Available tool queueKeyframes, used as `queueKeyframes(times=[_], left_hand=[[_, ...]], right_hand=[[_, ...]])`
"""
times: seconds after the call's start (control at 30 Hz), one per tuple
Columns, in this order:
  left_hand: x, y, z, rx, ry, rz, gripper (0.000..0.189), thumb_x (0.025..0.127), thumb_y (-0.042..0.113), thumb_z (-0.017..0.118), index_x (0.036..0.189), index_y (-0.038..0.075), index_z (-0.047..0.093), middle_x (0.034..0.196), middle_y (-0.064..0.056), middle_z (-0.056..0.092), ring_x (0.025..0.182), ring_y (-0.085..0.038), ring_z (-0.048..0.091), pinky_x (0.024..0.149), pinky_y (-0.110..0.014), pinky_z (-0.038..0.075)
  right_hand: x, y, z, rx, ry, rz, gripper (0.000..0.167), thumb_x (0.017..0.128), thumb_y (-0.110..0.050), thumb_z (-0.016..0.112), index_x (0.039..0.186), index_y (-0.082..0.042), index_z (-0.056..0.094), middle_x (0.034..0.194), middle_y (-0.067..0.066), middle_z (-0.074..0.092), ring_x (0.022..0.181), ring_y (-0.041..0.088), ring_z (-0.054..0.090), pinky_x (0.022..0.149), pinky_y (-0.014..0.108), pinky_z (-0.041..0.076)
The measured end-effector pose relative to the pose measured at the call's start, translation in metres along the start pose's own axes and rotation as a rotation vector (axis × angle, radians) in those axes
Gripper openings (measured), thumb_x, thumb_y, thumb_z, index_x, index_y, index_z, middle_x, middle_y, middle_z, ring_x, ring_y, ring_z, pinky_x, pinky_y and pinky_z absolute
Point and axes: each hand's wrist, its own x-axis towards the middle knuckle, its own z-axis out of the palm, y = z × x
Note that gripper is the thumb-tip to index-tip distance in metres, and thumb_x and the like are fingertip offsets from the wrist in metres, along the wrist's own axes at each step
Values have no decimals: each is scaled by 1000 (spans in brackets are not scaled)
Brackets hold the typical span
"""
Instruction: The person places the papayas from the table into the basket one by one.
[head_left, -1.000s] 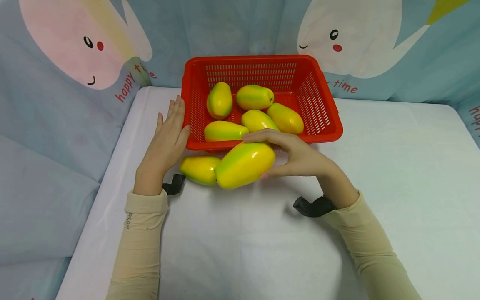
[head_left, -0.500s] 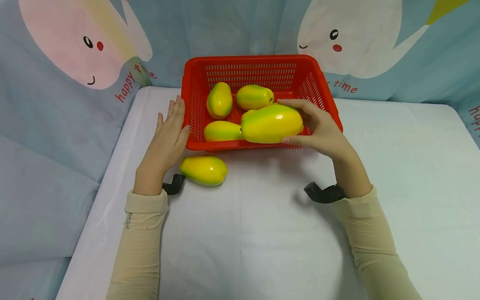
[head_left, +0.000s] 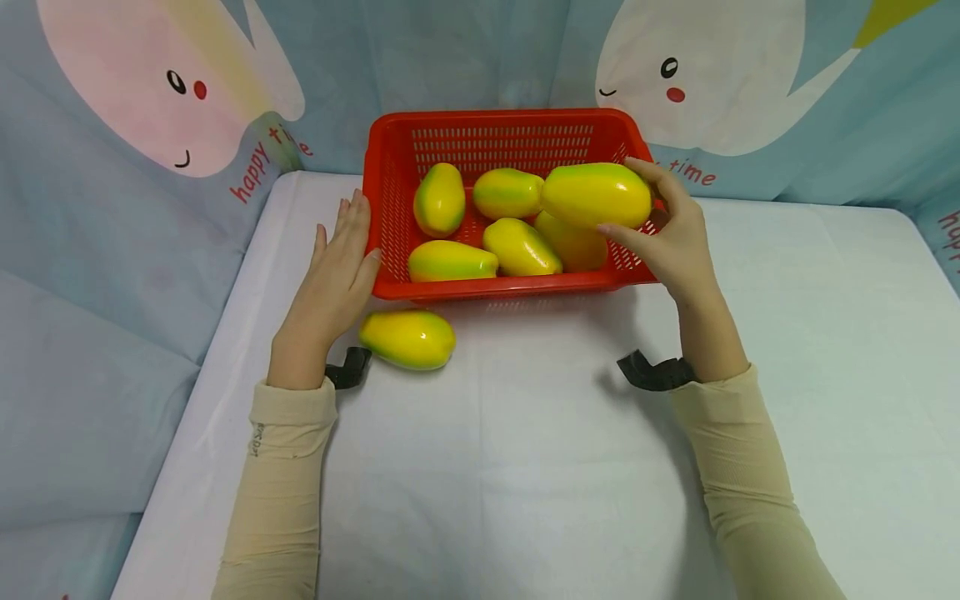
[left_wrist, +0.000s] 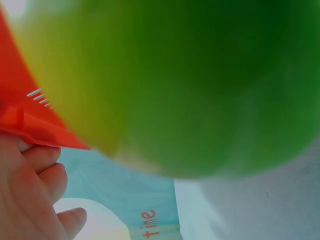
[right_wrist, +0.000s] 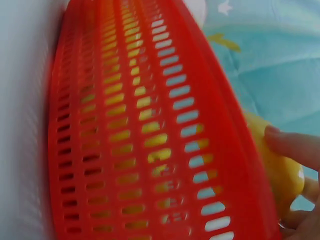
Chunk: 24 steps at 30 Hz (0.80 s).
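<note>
My right hand [head_left: 675, 237] grips a yellow-green papaya [head_left: 596, 196] by its right end, thumb in front and fingers behind. The fruit is held over the right part of a red slotted basket [head_left: 517, 287]. In the right wrist view, this papaya [right_wrist: 270, 160] shows above the basket rim, with the slotted wall in front. My left hand [head_left: 333, 271] lies with straight fingers along the basket's left side. Several papayas [head_left: 450, 262] are inside the basket. One more papaya [head_left: 408, 340] lies on the table before it, and its green end fills much of the left wrist view.
A white cloth covers the table [head_left: 525, 467]. Behind the basket hangs a pale blue curtain [head_left: 480, 50] with printed whales. Black curved pieces [head_left: 348, 368] sit at both wrists, the left one close to the loose papaya.
My right hand has carried the papaya from in front of the basket, over its near rim, to the right and back above the inside. The left hand has stayed in place.
</note>
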Motion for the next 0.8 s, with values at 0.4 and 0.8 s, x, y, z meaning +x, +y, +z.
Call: queueKeyframes(times=[0.4, 0.8], left_hand=[[1, 1, 0, 0, 0, 7, 61, 101, 28, 29, 152, 8, 3, 158, -1, 0, 143, -13, -5, 113, -46, -6], [0, 2, -1, 7, -5, -4, 61, 101, 29, 29, 152, 8, 2, 158, -2, 0, 143, -14, -5, 113, -46, -6]], right_hand=[[4, 11, -5, -130, 94, 78, 65, 77, -9, 77, 136, -8, 48, 131, 5, 51, 114, 18, 47, 96, 26, 43], [4, 13, 1, -403, 121, 104, 64, 81, -17, 75, 138, -11, 46, 137, 5, 47, 124, 18, 41, 104, 27, 34]])
